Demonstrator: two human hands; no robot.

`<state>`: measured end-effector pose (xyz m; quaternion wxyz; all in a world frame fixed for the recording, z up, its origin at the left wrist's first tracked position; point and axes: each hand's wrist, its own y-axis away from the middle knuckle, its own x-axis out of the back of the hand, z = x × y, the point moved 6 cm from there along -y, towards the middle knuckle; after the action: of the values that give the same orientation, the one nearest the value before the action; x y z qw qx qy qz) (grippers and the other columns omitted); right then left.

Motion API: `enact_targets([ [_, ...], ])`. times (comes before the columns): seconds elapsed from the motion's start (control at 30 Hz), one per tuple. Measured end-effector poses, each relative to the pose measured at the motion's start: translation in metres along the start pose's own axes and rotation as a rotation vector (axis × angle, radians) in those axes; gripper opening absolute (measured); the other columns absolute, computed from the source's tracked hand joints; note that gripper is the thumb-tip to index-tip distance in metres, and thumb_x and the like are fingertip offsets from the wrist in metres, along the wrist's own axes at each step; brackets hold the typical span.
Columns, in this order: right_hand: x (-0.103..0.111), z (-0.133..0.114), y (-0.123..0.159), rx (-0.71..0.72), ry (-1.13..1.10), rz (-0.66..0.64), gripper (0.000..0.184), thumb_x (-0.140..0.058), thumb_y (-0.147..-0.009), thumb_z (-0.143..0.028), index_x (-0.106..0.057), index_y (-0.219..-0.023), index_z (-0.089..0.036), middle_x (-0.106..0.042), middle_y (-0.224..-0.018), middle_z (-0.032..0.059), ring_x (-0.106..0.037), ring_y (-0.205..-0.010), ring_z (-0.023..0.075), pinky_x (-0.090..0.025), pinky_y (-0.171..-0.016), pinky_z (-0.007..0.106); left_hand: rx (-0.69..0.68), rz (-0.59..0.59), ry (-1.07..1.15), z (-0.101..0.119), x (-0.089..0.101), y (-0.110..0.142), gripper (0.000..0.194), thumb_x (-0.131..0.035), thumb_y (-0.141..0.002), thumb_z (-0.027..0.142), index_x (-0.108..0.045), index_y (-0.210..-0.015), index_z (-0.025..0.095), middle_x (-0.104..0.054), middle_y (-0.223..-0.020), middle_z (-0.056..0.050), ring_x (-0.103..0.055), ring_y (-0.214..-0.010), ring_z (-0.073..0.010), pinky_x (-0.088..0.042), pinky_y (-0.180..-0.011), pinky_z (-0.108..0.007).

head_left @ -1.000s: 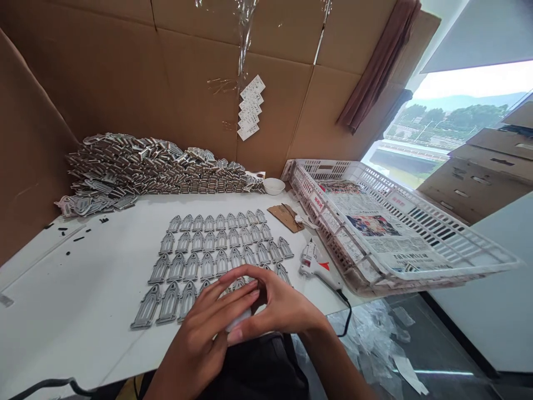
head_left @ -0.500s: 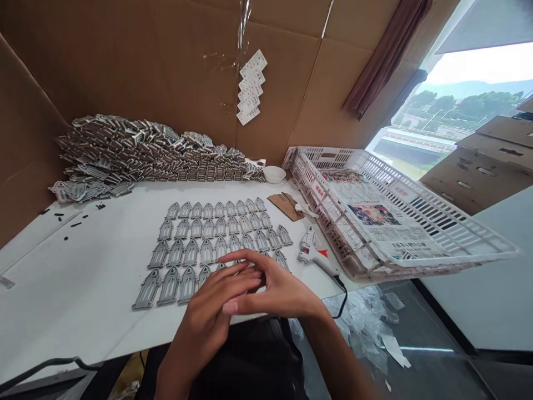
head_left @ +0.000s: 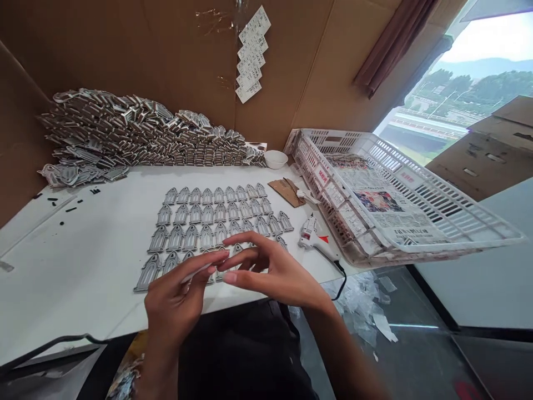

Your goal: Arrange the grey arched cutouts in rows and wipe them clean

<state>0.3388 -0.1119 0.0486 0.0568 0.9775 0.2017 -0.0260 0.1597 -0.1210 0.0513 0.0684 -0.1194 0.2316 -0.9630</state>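
Note:
Over the near rows of small grey arched window-shaped frames, my two hands come close together. My left hand is closed, its thumb and fingers drawn together; a thin pale strip shows between them, too slight to name. My right hand has its fingers curved and apart, with nothing visible in it. Its fingertips are close to those of the left; whether they touch is unclear. Parts of the nearest rows are hidden behind both hands. A white glue gun lies right of the rows.
A big heap of the same frames leans along the cardboard wall. A white bowl and a cardboard scrap stand near a white plastic crate lined with newspaper. Small black bits lie at left. A cable hangs over the edge.
My hands were overlapping and have moved apart. The left has shifted left and turned, its fingers now pinched. The view has tilted slightly downward.

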Motion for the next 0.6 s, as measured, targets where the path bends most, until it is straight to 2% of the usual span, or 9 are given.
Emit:
enact_targets([
  [0.2, 0.005, -0.001, 0.0, 0.034, 0.065, 0.044, 0.045, -0.083, -0.092, -0.045, -0.069, -0.132, -0.031, -0.078, -0.099, -0.0002, -0.07, -0.088, 0.0171, -0.049, -0.073, 0.029, 0.154, 0.012, 0.056, -0.002, -0.005, 0.001, 0.013, -0.078, -0.094, 0.037, -0.084, -0.098, 0.026, -0.082, -0.098, -0.001, -0.079, -0.093, -0.0182, -0.063, -0.087, -0.022],
  [0.3, 0.006, -0.004, -0.001, 0.085, 0.142, 0.078, 0.036, -0.081, -0.094, -0.042, -0.074, -0.127, -0.03, -0.074, -0.092, -0.0014, -0.065, -0.079, 0.014, -0.047, -0.069, 0.027, 0.273, 0.005, 0.166, -0.018, -0.006, 0.001, 0.025, -0.085, -0.087, 0.045, -0.083, -0.096, 0.022, -0.081, -0.096, -0.006, -0.079, -0.089, -0.0226, -0.066, -0.086, -0.027],
  [0.43, 0.004, -0.006, -0.004, 0.129, 0.165, 0.106, 0.036, -0.088, -0.087, -0.042, -0.078, -0.12, -0.03, -0.064, -0.082, -0.0038, -0.057, -0.073, 0.0123, -0.043, -0.065, 0.026, 0.459, -0.062, 0.401, -0.046, -0.011, 0.003, 0.039, -0.093, -0.078, 0.05, -0.082, -0.098, 0.018, -0.08, -0.091, -0.01, -0.079, -0.089, -0.0282, -0.07, -0.081, -0.034],
  [0.5, 0.005, -0.006, -0.005, 0.15, 0.173, 0.142, 0.038, -0.09, -0.084, -0.044, -0.08, -0.117, -0.03, -0.062, -0.082, -0.0037, -0.056, -0.073, 0.0124, -0.043, -0.064, 0.026, 0.548, -0.088, 0.506, -0.053, -0.017, 0.004, 0.039, -0.095, -0.075, 0.048, -0.081, -0.096, 0.017, -0.079, -0.088, -0.01, -0.079, -0.086, -0.0282, -0.07, -0.078, -0.035],
  [0.6, 0.006, -0.007, -0.006, 0.188, 0.2, 0.182, 0.039, -0.091, -0.082, -0.049, -0.081, -0.115, -0.03, -0.064, -0.087, -0.0018, -0.056, -0.074, 0.0133, -0.044, -0.063, 0.027, 0.65, -0.12, 0.618, -0.053, -0.026, 0.006, 0.037, -0.097, -0.074, 0.045, -0.08, -0.091, 0.017, -0.078, -0.085, -0.008, -0.077, -0.08, -0.0228, -0.069, -0.072, -0.028],
])
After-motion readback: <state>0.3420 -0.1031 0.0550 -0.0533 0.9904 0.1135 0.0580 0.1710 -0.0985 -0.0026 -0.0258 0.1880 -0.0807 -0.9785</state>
